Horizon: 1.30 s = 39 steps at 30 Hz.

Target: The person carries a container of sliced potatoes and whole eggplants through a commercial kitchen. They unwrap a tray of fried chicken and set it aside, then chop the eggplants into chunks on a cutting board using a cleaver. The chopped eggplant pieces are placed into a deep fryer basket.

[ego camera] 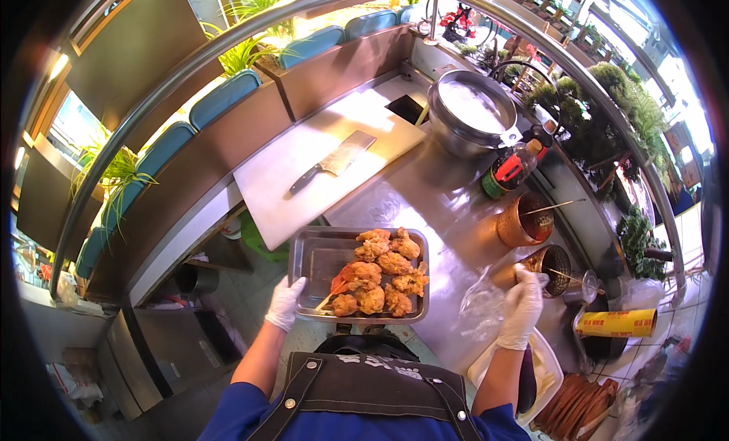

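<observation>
My left hand [288, 301], in a clear glove, grips the left edge of a rectangular metal tray [319, 258]. Several pieces of fried chicken [364, 276] lie mostly on the tray's middle and right side. Among them rests a basting brush [342, 280] with a red head and a pale handle. My gloved right hand [524, 301] is raised over the steel counter beside a hammered copper-coloured cup [549, 267], its fingers bent; whether they hold anything is unclear. A second copper-coloured cup [521, 219] with a thin stick in it stands just beyond.
A cleaver [336, 159] lies on a white cutting board [273, 196]. Beyond the counter's middle stand a large metal pot [464, 139] and sauce bottles [510, 170]. At right are crumpled plastic film [481, 298], a yellow roll [618, 323] and a white tub [549, 372]. A metal rail [228, 39] curves around.
</observation>
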Tool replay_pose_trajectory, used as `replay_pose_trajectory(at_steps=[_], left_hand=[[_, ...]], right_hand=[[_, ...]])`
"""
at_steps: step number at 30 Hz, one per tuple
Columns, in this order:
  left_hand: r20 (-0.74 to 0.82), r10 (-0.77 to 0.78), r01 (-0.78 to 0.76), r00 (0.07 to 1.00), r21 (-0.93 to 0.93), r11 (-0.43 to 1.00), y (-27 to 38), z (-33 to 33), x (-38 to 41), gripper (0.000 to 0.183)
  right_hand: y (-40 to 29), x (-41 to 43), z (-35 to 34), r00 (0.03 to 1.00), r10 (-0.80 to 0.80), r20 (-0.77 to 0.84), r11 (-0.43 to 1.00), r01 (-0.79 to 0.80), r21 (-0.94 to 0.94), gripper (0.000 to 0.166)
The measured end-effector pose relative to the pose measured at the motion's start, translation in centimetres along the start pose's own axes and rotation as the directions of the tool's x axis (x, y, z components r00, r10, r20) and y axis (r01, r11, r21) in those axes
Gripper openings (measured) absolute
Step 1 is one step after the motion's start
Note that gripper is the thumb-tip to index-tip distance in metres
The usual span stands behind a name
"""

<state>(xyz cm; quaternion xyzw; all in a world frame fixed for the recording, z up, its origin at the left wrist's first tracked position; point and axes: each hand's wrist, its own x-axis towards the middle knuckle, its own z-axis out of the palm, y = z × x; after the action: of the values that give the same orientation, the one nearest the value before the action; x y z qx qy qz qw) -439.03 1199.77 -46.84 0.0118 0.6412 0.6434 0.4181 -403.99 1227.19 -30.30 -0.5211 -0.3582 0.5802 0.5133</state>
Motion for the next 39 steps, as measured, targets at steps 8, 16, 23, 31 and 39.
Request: replay_pose_trajectory(at_steps=[8, 16, 23, 31, 39], left_hand=[[0.113, -0.079, 0.077, 0.991, 0.018, 0.997, -2.8, 1.6, 1.3, 0.015], [0.242, -0.074, 0.057, 0.968, 0.075, 0.996, -1.6, 3.8, 0.8, 0.030], [0.248, 0.007, -0.020, 0.969, 0.050, 0.999, -3.7, 0.6, -0.2, 0.042], [-0.384, 0.028, -0.100, 0.923, -0.169, 0.981, -4.0, -13.0, -12.6, 0.036], [-0.915, -0.029, -0.617, 0.401, -0.294, 0.730, -8.8, -31.2, -24.0, 0.019]], right_hand=[[8.3, -6.8, -3.5, 0.996, 0.083, 0.029, 0.901, -0.063, -0.430, 0.013], [1.0, -10.4, 0.0, 0.917, -0.386, -0.096, 0.843, 0.309, -0.440, 0.023], [-0.7, -10.9, 2.0, 0.856, -0.495, 0.150, 0.660, 0.483, -0.576, 0.027], [3.5, -8.0, 11.8, 0.756, -0.062, 0.652, 0.664, 0.519, -0.539, 0.037], [11.8, -18.4, 25.1, 0.437, 0.312, 0.844, 0.749, 0.433, -0.501, 0.026]])
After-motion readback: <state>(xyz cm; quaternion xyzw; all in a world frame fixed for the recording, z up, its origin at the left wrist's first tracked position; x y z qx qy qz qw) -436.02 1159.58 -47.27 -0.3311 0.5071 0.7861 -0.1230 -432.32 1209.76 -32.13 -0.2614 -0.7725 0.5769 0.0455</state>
